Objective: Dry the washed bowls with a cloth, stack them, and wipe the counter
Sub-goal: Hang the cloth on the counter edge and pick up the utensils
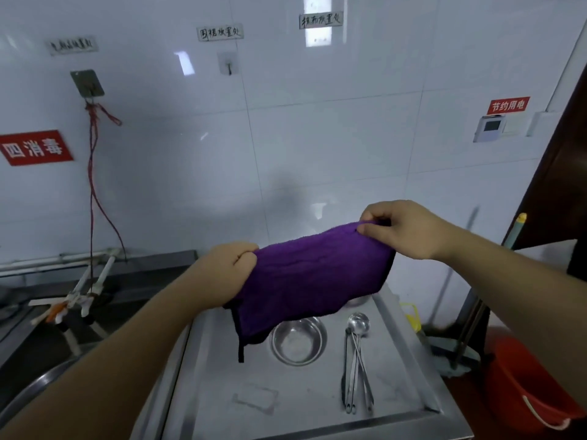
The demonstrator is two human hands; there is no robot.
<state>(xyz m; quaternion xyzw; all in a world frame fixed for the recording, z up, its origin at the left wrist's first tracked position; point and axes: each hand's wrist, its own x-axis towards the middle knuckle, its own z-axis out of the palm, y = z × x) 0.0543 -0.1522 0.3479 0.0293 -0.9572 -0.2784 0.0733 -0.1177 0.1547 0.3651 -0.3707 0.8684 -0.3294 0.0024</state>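
Both hands hold the purple cloth (pixel 313 274) stretched in the air above the steel counter (pixel 317 414), probably to spread it flat before drying. The left hand (pixel 227 271) has its fingers curled round the cloth's left edge; the right hand (pixel 403 228) pinches the upper right corner between thumb and fingers. Directly under the cloth's lower edge a steel bowl (pixel 298 339) sits upright on the counter, with spoons (pixel 357 360) just to its right. A second bowl may lie behind the cloth, mostly hidden.

Both hands (pixel 222 274) (pixel 403 230) raised — grip pinched
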